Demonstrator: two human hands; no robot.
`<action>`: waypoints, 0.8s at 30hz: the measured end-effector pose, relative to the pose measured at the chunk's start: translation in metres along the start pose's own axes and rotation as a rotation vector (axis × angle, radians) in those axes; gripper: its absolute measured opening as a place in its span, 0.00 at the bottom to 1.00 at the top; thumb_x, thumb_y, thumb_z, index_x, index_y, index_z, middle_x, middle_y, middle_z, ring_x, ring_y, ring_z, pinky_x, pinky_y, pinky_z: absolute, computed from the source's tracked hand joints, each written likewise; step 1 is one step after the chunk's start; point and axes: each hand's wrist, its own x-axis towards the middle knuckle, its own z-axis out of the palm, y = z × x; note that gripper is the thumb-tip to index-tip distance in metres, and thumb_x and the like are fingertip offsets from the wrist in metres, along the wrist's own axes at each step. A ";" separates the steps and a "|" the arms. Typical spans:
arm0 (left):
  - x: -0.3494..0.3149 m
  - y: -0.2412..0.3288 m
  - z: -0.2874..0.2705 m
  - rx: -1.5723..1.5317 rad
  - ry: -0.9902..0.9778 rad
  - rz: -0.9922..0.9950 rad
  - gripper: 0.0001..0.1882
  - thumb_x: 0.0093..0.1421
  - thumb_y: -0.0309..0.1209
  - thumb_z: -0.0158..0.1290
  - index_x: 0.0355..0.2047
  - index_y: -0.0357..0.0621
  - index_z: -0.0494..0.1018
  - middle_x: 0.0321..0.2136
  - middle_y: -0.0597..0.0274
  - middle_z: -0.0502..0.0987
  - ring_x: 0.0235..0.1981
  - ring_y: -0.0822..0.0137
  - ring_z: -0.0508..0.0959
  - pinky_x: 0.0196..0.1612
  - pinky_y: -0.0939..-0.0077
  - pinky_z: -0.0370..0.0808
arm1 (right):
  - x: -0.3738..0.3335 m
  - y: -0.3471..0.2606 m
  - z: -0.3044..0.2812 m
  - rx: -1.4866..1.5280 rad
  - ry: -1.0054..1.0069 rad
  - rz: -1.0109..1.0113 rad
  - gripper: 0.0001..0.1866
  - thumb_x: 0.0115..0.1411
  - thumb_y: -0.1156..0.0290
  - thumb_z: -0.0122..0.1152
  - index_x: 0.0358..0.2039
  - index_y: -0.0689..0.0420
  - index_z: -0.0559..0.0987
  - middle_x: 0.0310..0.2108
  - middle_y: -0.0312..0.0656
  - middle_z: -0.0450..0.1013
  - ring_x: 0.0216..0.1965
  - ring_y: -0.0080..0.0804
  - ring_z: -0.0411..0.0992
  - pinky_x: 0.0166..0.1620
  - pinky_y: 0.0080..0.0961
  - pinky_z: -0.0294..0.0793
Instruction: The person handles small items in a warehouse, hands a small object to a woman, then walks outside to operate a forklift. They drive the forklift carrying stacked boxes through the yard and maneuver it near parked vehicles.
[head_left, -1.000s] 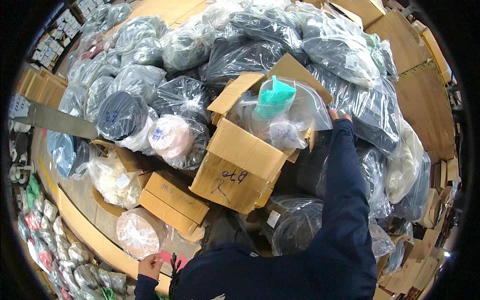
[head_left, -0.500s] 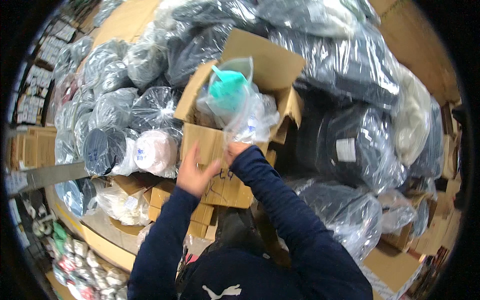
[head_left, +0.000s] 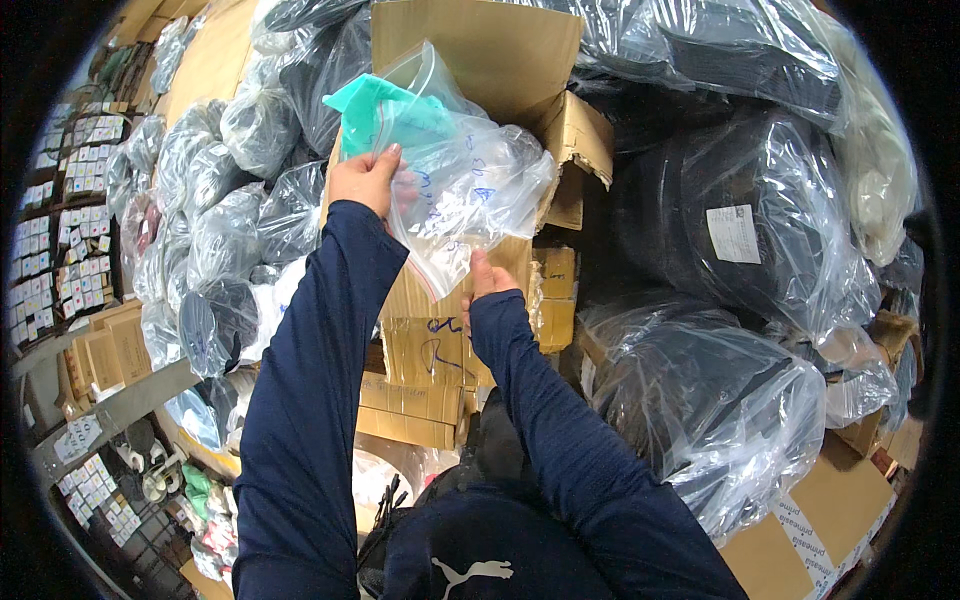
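Clear plastic bag (head_left: 472, 195), edge pinched in left hand (head_left: 365, 183), bottom at right hand (head_left: 491, 279), grip unclear

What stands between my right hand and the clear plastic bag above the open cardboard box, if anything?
Nothing visible does. The right hand is at the near edge of the clear plastic bag; the left hand grips the bag's left edge. The green material lies farther off, to the left.
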 end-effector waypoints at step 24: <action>-0.020 -0.015 -0.027 0.574 0.121 0.252 0.23 0.60 0.51 0.56 0.29 0.42 0.82 0.26 0.48 0.81 0.31 0.51 0.82 0.40 0.59 0.76 | -0.018 0.028 0.005 0.014 -0.182 0.141 0.17 0.69 0.55 0.54 0.33 0.56 0.75 0.17 0.34 0.66 0.12 0.25 0.62 0.15 0.25 0.60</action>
